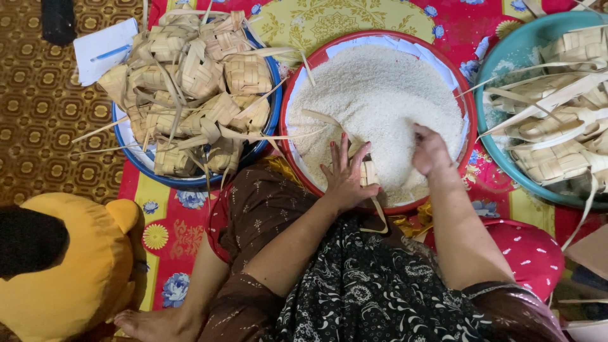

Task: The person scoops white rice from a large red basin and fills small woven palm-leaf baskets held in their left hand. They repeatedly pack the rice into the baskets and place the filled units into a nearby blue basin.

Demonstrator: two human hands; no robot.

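Rice [380, 107] fills the red-rimmed basin [297, 76] as my left hand [345, 177] grips a woven palm-leaf pouch [368, 172] on it; my right hand [430, 152] digs in, fingers buried, grip unclear. Filling looks underway; next needs a steady pour.

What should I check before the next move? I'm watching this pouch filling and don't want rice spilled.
1. Left hand steadies the woven pouch at the near rim: ok.
2. Right hand is dug into the rice: ok.
3. Pouch opening faces up: cannot tell, hand covers it.
4. Rice sits inside the red basin, none seen on the mat: ok.
5. Blue basin of pouches is close on the left: ok.
6. Teal basin on the right has room left: cannot tell.
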